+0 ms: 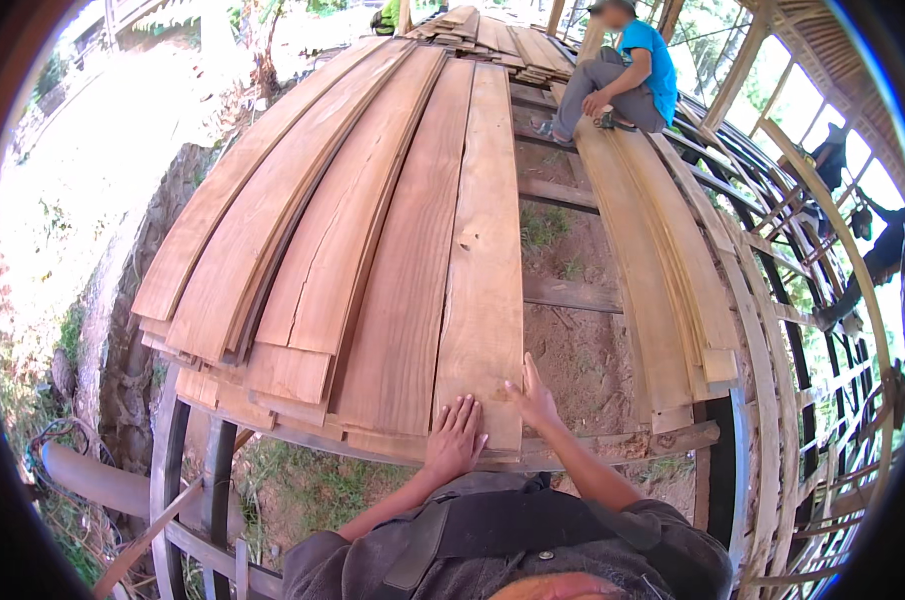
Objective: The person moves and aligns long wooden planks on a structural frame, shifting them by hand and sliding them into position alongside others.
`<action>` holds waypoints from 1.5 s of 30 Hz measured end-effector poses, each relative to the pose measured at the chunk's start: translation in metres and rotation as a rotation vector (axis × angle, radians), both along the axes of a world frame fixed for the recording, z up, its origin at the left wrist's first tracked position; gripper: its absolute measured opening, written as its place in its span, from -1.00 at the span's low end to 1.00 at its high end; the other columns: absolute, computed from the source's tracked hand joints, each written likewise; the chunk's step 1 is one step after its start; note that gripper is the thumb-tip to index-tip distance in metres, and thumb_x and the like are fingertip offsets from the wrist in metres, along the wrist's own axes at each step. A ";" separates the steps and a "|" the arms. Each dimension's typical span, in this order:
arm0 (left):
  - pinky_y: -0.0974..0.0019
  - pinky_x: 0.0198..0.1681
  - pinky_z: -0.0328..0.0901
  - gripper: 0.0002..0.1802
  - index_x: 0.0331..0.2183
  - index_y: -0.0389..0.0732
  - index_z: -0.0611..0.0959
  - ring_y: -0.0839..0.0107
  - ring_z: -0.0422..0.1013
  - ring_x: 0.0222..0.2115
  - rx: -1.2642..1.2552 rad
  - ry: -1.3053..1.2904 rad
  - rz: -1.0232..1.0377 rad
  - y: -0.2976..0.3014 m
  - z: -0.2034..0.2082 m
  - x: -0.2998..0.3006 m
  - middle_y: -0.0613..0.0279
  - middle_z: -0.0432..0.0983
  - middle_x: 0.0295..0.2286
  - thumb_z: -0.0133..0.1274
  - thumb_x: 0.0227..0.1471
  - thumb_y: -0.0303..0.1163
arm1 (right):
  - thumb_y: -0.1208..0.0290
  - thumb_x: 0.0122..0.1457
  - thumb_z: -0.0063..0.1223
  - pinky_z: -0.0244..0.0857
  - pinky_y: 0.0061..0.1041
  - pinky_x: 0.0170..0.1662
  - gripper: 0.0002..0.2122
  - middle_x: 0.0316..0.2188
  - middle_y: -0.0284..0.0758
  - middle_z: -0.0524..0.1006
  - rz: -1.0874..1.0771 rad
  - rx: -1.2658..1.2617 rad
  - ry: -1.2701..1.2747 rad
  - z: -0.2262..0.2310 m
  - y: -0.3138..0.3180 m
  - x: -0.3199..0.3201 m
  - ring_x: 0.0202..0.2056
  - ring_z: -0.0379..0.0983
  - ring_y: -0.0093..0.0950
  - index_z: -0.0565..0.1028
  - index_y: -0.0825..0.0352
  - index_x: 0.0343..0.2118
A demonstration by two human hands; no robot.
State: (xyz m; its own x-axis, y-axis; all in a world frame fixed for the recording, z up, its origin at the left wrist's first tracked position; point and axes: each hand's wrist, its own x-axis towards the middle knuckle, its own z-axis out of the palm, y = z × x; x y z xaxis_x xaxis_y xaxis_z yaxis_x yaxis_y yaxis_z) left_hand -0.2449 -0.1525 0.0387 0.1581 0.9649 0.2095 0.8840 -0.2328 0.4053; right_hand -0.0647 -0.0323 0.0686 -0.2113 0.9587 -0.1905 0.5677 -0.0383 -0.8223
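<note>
My left hand (457,436) lies flat on the near end of a long, pale wooden plank (485,290), fingers stretched forward. Against that plank's right edge rests my right hand (535,398), its fingers extended and the thumb over the top face. A reddish plank (405,270) lies just left of the pale one, with a thin dark seam between them. Farther left are stacked planks (318,250), one with a long crack. Neither hand is wrapped round anything.
Beyond a gap showing crossbeams (573,294) and bare soil, more planks (653,270) lie stacked on the right. A person in a blue shirt (651,70) sits on their far end. Wooden posts and rails (773,390) stand at right; a thick pipe (103,480) lies lower left.
</note>
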 end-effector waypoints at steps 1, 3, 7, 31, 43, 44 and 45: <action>-0.01 0.34 -0.11 -0.28 0.23 -0.30 0.27 0.07 0.03 0.30 0.002 -0.006 -0.012 0.004 0.000 0.000 -0.06 0.14 0.25 -0.09 0.19 -0.05 | 0.03 0.24 0.04 0.10 -0.22 0.27 -0.21 0.28 0.16 0.13 -0.031 0.006 0.152 -0.018 0.009 0.008 0.30 0.10 -0.04 -0.06 0.35 0.37; -0.01 0.34 -0.11 -0.27 0.24 -0.27 0.27 0.09 0.03 0.30 0.002 -0.004 -0.015 0.007 -0.003 -0.006 -0.04 0.14 0.25 -0.08 0.18 -0.02 | 0.02 0.29 -0.04 0.07 -0.28 0.28 -0.25 0.28 0.10 0.17 -0.098 0.005 0.323 -0.030 0.010 0.009 0.30 0.13 -0.13 -0.05 0.36 0.37; -0.06 0.34 -0.12 -0.22 0.26 -0.17 0.27 0.14 0.01 0.31 0.032 0.077 -0.082 0.005 -0.002 -0.008 0.03 0.10 0.28 -0.08 0.16 0.10 | 0.06 0.34 -0.12 0.05 -0.35 0.29 -0.36 0.26 0.00 0.25 -0.244 0.048 0.344 -0.045 -0.001 0.014 0.28 0.19 -0.24 0.08 0.41 0.32; -0.16 0.28 -0.03 -0.04 0.28 -0.01 0.23 0.10 0.06 0.28 0.006 0.280 -0.195 0.008 0.017 -0.010 0.07 0.11 0.26 0.12 -0.05 0.21 | 0.27 0.35 -0.06 0.21 -0.46 0.19 -0.54 0.11 -0.06 0.43 -0.316 0.097 0.472 -0.035 -0.039 0.019 0.15 0.36 -0.36 0.31 0.53 0.16; -0.15 0.27 0.00 -0.41 0.16 -0.31 0.36 -0.06 0.14 0.23 0.086 -0.164 0.263 0.015 0.013 -0.077 -0.14 0.27 0.15 0.00 0.18 -0.22 | 0.23 0.37 -0.12 0.00 -0.36 0.31 -0.45 0.27 0.01 0.20 -0.468 0.302 0.563 -0.045 -0.004 0.030 0.30 0.11 -0.26 0.11 0.49 0.28; -0.15 0.27 0.00 -0.42 0.16 -0.31 0.36 -0.07 0.14 0.23 0.140 -0.164 0.335 0.013 0.005 -0.085 -0.15 0.27 0.15 -0.01 0.18 -0.25 | 0.21 0.37 -0.14 -0.04 -0.35 0.33 -0.43 0.29 0.01 0.16 -0.515 0.313 0.589 -0.045 0.001 0.028 0.32 0.07 -0.24 0.08 0.48 0.30; -0.15 0.28 -0.01 -0.42 0.16 -0.32 0.36 -0.06 0.14 0.23 0.136 -0.148 0.385 0.009 0.005 -0.090 -0.16 0.27 0.15 -0.01 0.17 -0.25 | 0.20 0.38 -0.15 -0.09 -0.33 0.35 -0.42 0.31 0.01 0.12 -0.560 0.318 0.611 -0.047 0.001 0.027 0.34 0.02 -0.22 0.05 0.47 0.31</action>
State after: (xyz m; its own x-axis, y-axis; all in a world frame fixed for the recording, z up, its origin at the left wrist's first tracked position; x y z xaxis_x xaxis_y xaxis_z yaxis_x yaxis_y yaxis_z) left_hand -0.3348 -0.1438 0.0437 -0.2491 0.9098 0.3318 0.8515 0.0426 0.5226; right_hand -0.0377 -0.0316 0.0217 0.3269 0.9402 0.0954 -0.0075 0.1035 -0.9946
